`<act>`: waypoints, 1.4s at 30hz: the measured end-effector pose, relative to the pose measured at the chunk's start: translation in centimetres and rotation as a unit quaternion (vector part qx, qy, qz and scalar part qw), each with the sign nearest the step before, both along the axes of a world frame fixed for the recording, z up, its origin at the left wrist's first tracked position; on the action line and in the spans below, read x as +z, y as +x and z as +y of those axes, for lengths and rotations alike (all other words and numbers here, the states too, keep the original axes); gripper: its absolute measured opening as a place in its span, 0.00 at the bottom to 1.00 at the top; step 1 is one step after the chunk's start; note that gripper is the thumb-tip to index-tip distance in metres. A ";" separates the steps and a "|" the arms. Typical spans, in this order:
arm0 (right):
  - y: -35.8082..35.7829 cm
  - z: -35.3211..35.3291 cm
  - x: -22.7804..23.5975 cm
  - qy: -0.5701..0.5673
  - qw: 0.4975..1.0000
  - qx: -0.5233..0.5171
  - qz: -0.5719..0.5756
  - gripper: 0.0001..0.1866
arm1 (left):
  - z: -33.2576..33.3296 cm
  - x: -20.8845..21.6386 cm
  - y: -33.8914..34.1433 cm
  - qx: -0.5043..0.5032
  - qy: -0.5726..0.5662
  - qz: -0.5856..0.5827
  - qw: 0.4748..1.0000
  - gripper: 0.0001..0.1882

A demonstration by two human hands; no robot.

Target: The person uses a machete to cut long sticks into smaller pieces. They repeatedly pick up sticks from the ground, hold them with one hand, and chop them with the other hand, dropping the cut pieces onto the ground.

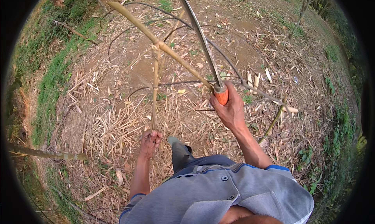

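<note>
My right hand (231,110) is wrapped round the orange handle of a machete (202,40). Its long blade points up and away, past the top of the view. A thick piece of bamboo (183,62) slants from the upper left down to the machete's handle; whether my right hand also grips its end, I cannot tell. From a node on this bamboo, a thinner side branch (155,85) runs down to my left hand (150,143). My left fingers are closed round that branch's lower part.
Dark, thin curved stems (218,48) arch across the ground ahead. Dry bamboo chips and splinters (113,124) litter the soil around my boot (180,153). A cut stick (277,116) leans at the right, and a branch (50,153) juts in from the left. Green growth (49,107) lines the left side.
</note>
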State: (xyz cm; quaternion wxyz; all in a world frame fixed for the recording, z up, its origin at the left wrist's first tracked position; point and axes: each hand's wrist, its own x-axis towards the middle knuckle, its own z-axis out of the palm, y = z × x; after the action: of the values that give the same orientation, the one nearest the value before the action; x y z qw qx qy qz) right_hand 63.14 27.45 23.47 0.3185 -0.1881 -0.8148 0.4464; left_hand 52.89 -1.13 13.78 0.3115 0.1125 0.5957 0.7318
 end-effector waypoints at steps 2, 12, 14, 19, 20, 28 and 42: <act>-3.8 -1.3 2.2 0.041 0.999 -0.002 0.002 0.20 | -1.2 1.2 -2.8 0.022 0.018 0.001 1.000 0.18; -24.8 -10.5 3.4 0.064 0.994 0.091 -0.001 0.25 | -12.4 3.4 -18.0 0.097 0.005 0.071 0.993 0.19; -28.1 -12.2 2.4 0.064 0.992 0.105 -0.010 0.24 | -13.9 3.2 -20.6 0.149 -0.010 0.069 0.986 0.20; -33.9 -13.2 -0.1 0.127 0.983 0.090 -0.093 0.22 | -17.1 0.3 -25.2 0.208 -0.233 0.149 0.938 0.20; -35.0 -12.4 -1.4 0.155 0.978 0.090 -0.104 0.22 | -18.4 -0.6 -25.9 0.189 -0.312 0.159 0.917 0.21; -42.1 -7.3 -8.8 0.231 0.948 0.046 -0.214 0.18 | -23.6 -5.8 -26.5 0.360 -0.336 0.206 0.846 0.21; -57.1 9.2 -21.9 0.143 0.945 0.063 -0.289 0.21 | -15.4 1.9 -42.9 0.284 -0.455 0.269 0.800 0.26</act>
State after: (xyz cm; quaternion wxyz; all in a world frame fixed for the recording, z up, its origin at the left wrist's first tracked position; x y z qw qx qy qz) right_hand 6.02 36.69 1.55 0.0642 -0.2100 -0.9372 0.2708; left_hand 10.01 -16.56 15.66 -0.0672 -0.0240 0.9252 0.3727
